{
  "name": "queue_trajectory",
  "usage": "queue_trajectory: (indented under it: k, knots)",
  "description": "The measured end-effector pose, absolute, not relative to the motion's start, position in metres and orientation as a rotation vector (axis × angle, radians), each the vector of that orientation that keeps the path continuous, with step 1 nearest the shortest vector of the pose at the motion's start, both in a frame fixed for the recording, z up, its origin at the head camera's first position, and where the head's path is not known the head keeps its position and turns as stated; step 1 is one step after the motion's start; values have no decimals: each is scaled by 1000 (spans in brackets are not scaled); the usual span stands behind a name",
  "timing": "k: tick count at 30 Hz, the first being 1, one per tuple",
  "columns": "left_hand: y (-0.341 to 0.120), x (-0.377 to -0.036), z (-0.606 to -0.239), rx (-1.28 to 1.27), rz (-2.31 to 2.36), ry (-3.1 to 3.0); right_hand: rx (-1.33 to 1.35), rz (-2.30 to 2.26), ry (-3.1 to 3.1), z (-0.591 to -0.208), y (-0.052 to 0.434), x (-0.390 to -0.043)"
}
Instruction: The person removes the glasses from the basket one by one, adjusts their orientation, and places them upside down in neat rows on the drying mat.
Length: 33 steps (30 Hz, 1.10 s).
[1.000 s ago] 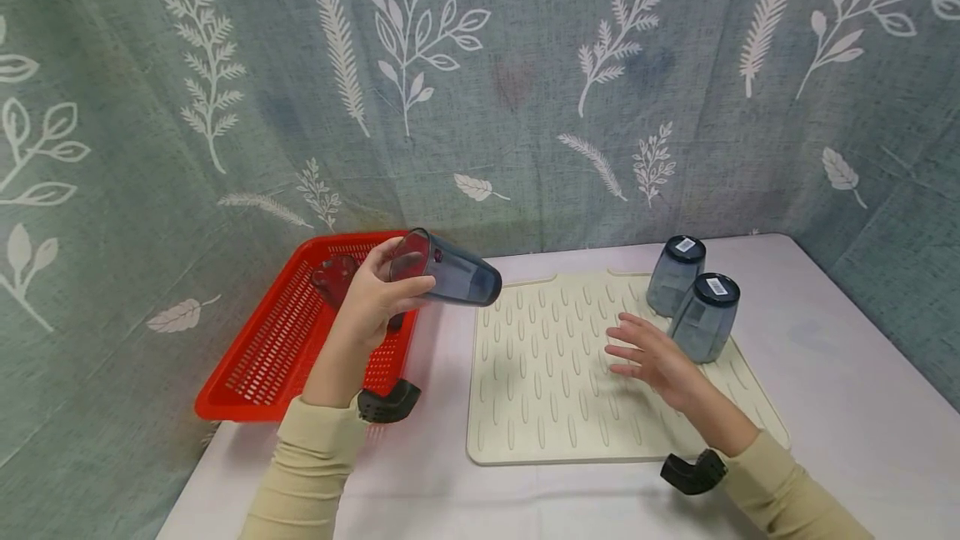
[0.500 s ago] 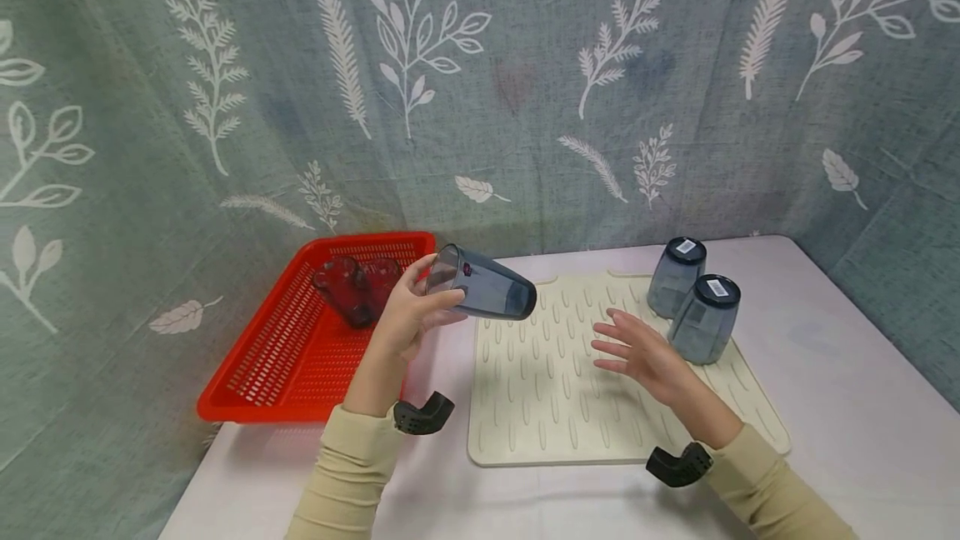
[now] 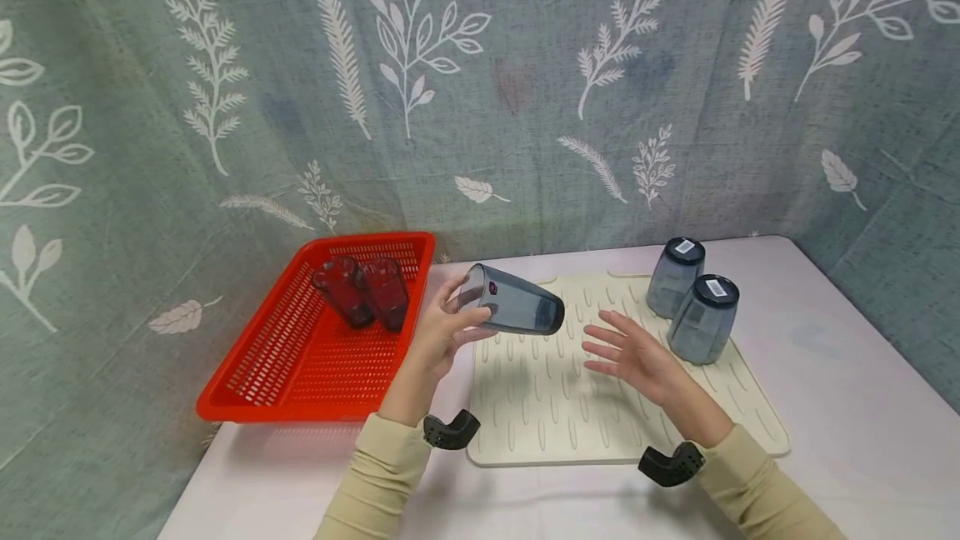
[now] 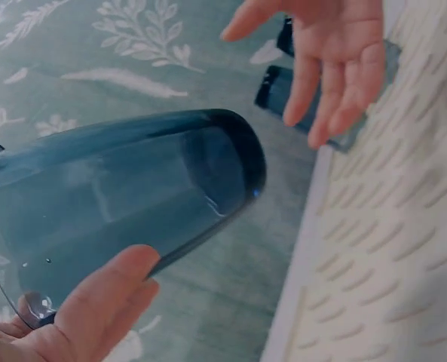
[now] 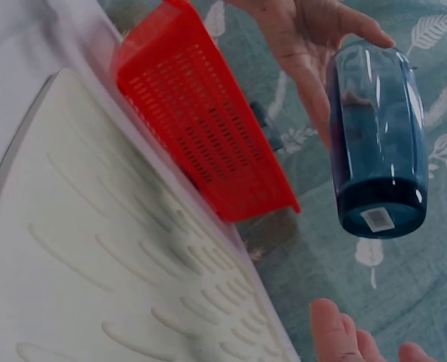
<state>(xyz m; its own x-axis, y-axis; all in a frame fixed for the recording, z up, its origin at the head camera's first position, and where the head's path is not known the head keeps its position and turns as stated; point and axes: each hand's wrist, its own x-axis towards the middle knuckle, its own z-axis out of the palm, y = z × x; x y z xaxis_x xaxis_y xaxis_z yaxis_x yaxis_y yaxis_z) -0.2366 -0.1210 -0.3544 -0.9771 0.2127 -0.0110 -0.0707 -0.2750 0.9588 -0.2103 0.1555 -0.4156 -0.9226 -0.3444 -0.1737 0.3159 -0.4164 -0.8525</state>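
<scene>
Left hand: thumb and fingers curled round the open end of a blue cup, gripping it near the rim; cup held on its side in the air, base pointing toward the right hand, above the left edge of the mat. Since half a second ago the cup and left hand have shifted rightward, off the gap beside the basket and over the mat's edge; a second ago they were over the basket's near right corner. Right hand: fingers straight and spread apart, holding nothing, palm turned toward the cup's base, just apart from it, hovering above the middle of the mat; it has drawn slightly leftward from the two cups at the mat's far right. Cups, blue, two: upside down on the far right part of the mat, side by side, labels on their bases; unchanged. Mat: cream, ribbed, flat on the white table; unchanged. Basket: red, slotted, left of the mat, just beside it; unchanged. Red cups, two: lying together at the basket's far end, now fully in sight, a second ago partly covered by the left hand. Backdrop: grey-green cloth with white leaf print, behind the mat.
</scene>
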Motion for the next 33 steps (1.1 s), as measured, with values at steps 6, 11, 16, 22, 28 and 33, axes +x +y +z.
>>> queue_trajectory:
  k: [6, 11, 16, 22, 28, 33]
  knots:
    - [-113, -236, -368, 213, 2356, 1688, -17, -2382, 1301, -418, 154, -213]
    - [-105, -235, -378, 212, 2352, 1600, 1, -2395, 1219, -420, 153, -214]
    - [-99, -236, -387, 285, 2336, 1556, 28, -2403, 1188, -423, 151, -216]
    - [-92, -237, -397, 350, 2319, 1518, 24, -2421, 1179, -424, 149, -215]
    - [-87, -238, -407, 407, 2294, 1511, 32, -2437, 1153, -423, 147, -213]
    - [-83, -236, -413, 416, 2320, 1470, 42, -2442, 1151, -421, 146, -211]
